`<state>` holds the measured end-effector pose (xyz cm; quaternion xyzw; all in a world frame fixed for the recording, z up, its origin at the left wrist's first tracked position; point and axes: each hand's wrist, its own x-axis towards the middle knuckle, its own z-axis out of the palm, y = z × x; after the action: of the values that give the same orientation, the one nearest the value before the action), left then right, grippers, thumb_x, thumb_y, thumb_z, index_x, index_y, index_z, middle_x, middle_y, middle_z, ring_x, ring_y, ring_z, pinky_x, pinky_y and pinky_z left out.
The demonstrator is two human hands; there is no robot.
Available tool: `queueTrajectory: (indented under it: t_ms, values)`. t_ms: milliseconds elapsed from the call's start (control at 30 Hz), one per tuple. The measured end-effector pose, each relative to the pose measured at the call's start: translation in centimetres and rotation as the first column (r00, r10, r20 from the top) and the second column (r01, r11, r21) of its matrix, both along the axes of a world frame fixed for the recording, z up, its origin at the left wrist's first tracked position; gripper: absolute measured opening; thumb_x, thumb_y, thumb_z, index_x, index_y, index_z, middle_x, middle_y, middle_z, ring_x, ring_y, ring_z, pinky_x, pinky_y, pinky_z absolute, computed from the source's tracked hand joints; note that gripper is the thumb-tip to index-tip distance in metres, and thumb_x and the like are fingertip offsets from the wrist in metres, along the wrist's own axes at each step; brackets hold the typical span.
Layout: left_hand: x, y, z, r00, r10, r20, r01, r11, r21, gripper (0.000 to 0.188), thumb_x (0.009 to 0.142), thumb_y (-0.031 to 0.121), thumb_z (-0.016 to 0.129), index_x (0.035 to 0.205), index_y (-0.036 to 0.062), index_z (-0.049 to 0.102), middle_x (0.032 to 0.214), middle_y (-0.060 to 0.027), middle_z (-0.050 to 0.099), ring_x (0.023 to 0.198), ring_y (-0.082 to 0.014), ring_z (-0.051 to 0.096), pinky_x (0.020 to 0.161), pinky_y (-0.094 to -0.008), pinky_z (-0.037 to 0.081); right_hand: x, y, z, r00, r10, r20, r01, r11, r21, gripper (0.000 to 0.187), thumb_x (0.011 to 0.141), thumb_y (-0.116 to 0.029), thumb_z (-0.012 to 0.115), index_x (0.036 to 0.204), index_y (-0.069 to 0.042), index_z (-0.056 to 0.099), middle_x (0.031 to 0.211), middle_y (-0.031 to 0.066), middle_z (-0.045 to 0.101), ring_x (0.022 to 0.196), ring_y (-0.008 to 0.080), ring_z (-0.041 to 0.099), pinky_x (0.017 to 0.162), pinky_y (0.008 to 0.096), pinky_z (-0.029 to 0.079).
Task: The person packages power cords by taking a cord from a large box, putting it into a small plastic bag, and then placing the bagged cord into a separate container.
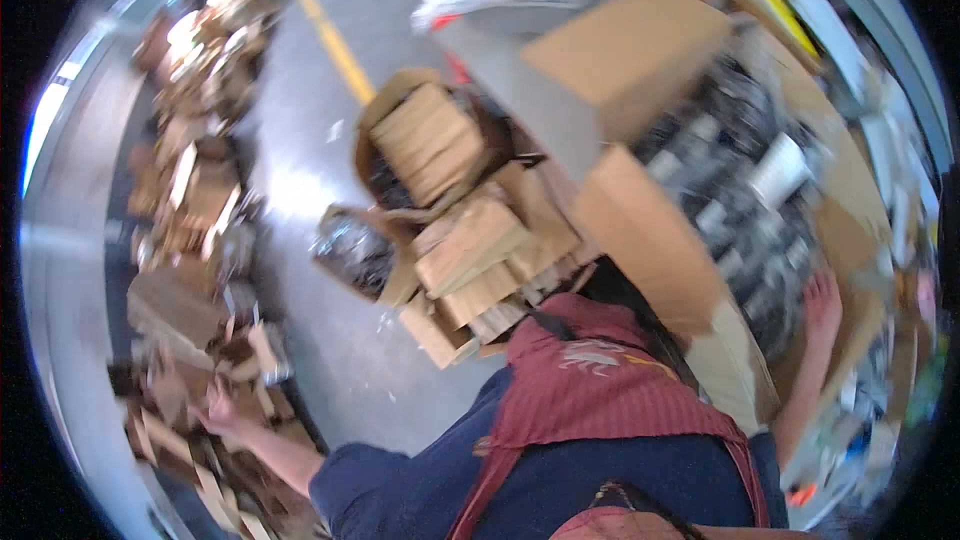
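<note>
out to my left, my left hand reaches on a stretched arm to the heap of brown cardboard; blur hides whether it grips anything. my right hand extends forward at the right side of the open cardboard box, beside dark plastic-wrapped pieces; i can't tell if its fingers are closed.
</note>
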<state>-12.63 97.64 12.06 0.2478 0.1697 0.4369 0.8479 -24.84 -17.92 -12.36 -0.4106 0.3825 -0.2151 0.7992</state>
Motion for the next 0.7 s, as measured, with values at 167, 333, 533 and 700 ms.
queueTrajectory:
  t_ms: [167, 333, 533, 700]
  values:
    - [12.5, 1.4, -9.9, 0.984, 0.035, -0.174, -0.055, 0.992, -0.112, 0.043, 0.089, 0.008, 0.061, 0.127, -0.0100, 0.048, 0.127, -0.0235, 0.055, 0.115, -0.0384, 0.055, 0.097, -0.0543, 0.049, 4.7, 9.6, 7.9, 0.990, 0.017, -0.139, -0.038, 0.989, -0.145, 0.029, 0.095, -0.022, 0.060, 0.119, -0.006, 0.059, 0.107, 0.0060, 0.067, 0.078, 0.0151, 0.060, 0.073, 0.0302, 0.050]
    - [27.7, -17.8, -21.8, 0.598, -0.651, -0.467, 0.537, 0.758, -0.370, 0.026, 0.095, 0.007, 0.052, 0.119, -0.0017, 0.058, 0.113, -0.0159, 0.064, 0.102, -0.0281, 0.061, 0.084, -0.0374, 0.053, 5.2, 12.0, 10.2, 0.970, 0.097, -0.223, -0.156, 0.951, -0.268, 0.021, 0.093, -0.019, 0.061, 0.110, -0.006, 0.064, 0.096, 0.0042, 0.068, 0.072, 0.0136, 0.061, 0.066, 0.0287, 0.050]
    - [31.5, -49.9, -13.7, 0.485, -0.619, -0.618, 0.850, 0.170, 0.498, 0.027, 0.096, 0.004, 0.052, 0.121, 0.0002, 0.059, 0.111, -0.0079, 0.065, 0.101, -0.0163, 0.061, 0.083, -0.0282, 0.047, 4.1, 11.7, 9.5, 0.957, 0.068, -0.283, -0.195, 0.870, -0.453, 0.014, 0.092, -0.013, 0.058, 0.101, -0.006, 0.065, 0.086, 0.0021, 0.067, 0.066, 0.0127, 0.062, 0.061, 0.0271, 0.051]
    - [29.0, -66.2, -7.5, 0.541, -0.711, -0.449, 0.425, -0.229, 0.876, 0.021, 0.096, 0.004, 0.052, 0.114, -0.0020, 0.062, 0.108, -0.0073, 0.064, 0.100, -0.0153, 0.059, 0.088, -0.0290, 0.046, 4.4, 11.3, 7.7, 0.858, -0.051, -0.511, -0.439, 0.446, -0.780, 0.011, 0.088, -0.014, 0.061, 0.097, -0.008, 0.064, 0.082, 0.0076, 0.067, 0.069, 0.0195, 0.065, 0.065, 0.0341, 0.052]
